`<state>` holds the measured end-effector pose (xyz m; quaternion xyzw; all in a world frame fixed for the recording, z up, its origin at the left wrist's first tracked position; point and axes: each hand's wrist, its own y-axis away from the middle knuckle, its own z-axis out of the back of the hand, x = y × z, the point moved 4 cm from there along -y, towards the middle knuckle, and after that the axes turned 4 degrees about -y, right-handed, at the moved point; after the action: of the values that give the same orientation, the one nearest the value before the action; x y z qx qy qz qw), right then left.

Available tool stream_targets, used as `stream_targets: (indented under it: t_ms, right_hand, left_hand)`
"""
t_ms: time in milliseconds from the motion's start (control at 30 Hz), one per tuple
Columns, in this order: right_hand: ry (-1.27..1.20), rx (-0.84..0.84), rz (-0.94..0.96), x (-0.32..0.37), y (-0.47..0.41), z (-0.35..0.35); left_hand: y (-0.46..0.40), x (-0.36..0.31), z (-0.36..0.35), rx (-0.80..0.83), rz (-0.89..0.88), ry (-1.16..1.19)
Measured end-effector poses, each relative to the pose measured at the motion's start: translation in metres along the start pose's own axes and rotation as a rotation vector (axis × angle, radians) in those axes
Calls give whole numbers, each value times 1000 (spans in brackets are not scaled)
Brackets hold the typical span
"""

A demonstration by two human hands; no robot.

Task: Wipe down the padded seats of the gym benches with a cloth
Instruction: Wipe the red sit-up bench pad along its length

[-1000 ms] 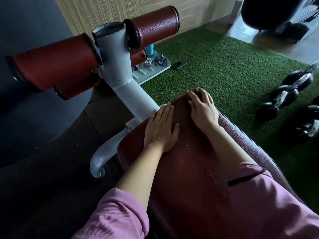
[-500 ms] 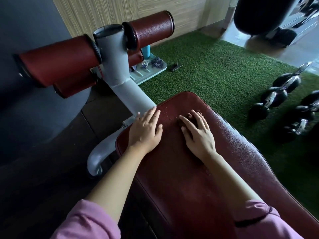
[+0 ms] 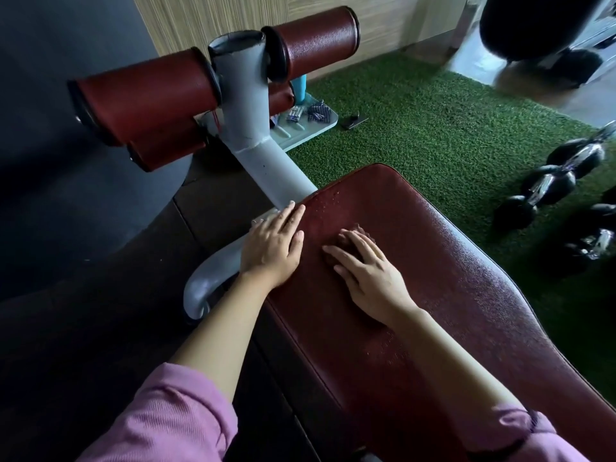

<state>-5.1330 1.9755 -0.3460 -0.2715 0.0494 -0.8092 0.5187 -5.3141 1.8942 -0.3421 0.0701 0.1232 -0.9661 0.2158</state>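
Left hand (image 3: 271, 248) flat on seat (image 3: 433, 278), right hand (image 3: 368, 276) fingers apparently pressing dark cloth (image 3: 350, 240)

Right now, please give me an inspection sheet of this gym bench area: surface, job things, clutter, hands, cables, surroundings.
Surface: the dark red padded seat has small droplets near its far end.
Job's things: a dark cloth lies on the seat, mostly hidden under the right hand.
Clutter: a pale tray with small items and a dark small object lie on the floor.
Hands: left hand rests flat on the seat's left edge; right hand presses the cloth with straight fingers.
Cables: nothing seen.
Surroundings: red roller pads on a grey post, green turf, dumbbells at right.
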Motion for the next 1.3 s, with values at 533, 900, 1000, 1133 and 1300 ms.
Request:
stream_targets:
  t_ms: [533,900,1000,1133,1300]
  right_hand:
    - [-22,4,10,11,-15,-11]
    - [11,-96,-124,-16,-47,-7]
    - [-44,-73,-34,7,-39,-18]
    - [-145,88,205,6,-11,-5]
    - [-62,-6,139,-41,-23,12]
  left_hand:
    - [0,2,-4,-68,-45,-9]
    - [2,1,-4,-77,-46,4]
    - [2,2,-5,-89,-52,2]
    - [1,2,-4,-73,-37,26]
    - [2,0,-2,-30,-15,37]
